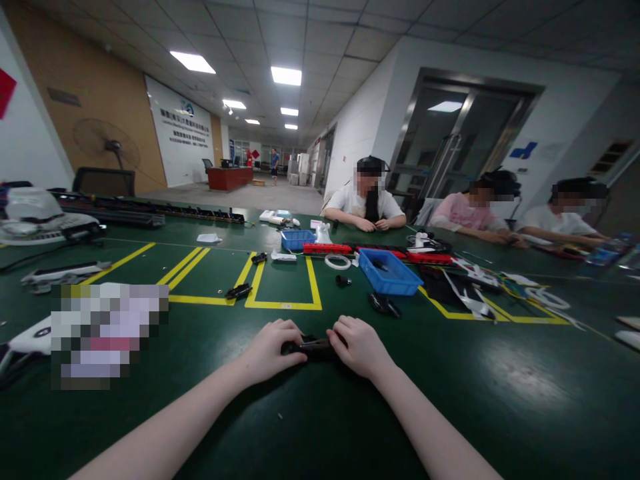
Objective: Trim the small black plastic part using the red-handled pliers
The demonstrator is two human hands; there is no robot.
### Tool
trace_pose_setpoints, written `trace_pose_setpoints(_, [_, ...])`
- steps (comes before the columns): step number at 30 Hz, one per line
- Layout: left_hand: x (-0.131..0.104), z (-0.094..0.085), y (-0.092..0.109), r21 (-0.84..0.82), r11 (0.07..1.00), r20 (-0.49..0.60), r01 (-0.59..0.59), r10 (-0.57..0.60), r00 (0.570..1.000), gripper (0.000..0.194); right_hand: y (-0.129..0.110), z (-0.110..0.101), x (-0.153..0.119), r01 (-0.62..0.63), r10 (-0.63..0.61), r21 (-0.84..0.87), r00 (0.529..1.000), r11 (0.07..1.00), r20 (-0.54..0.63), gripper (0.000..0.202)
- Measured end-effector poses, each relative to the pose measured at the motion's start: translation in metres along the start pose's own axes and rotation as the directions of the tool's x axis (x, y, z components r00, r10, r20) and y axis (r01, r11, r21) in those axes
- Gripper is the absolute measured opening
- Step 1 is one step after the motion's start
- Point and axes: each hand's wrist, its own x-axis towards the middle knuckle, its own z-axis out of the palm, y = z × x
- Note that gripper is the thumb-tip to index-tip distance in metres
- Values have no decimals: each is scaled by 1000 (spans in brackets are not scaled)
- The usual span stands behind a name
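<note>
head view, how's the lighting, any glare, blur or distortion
Head view: rectangular white ceiling lights look blown out; pale, soft glare on the right of the glossy green tabletop; wide-angle stretching towards the edges; the narrow black part between left hand and right hand is too dark for fine detail; square pixel blocks mask a patch at left.

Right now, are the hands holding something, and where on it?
Yes, a dark part: the left hand has its left end, the right hand its right end. Its exact kind is unclear.
</note>
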Motion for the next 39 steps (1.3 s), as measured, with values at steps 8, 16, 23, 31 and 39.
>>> trace_pose_setpoints(8, [0, 0, 0, -14, 1000, -6, -12, 12, 1000, 11, 1, 3, -2, 6, -6, -5, 1000, 1000, -24, 29])
trace_pose_setpoints(16, [0, 0, -1, -25, 1000, -2, 7, -7, 1000, 11, 0, 3, -1, 6, -6, -10, 1000, 1000, -18, 31])
trace_pose_setpoints(23, [1, 0, -2, -52, 999, -4, 3, -4, 1000, 11, 4, 1, 1, 11, -11, -22, 1000, 1000, -7, 31])
trace_pose_setpoints(31, [1, 0, -4, -75, 997, -17, -5, 3, 1000, 12, -1, 2, -1, 27, -29, -31, 998, 999, -48, 29])
trace_pose_setpoints(39, [2, 1, -4, -59, 998, -24, -5, 4, 1000, 10, -5, 3, -2, 11, -11, -4, 999, 1000, -47, 28])
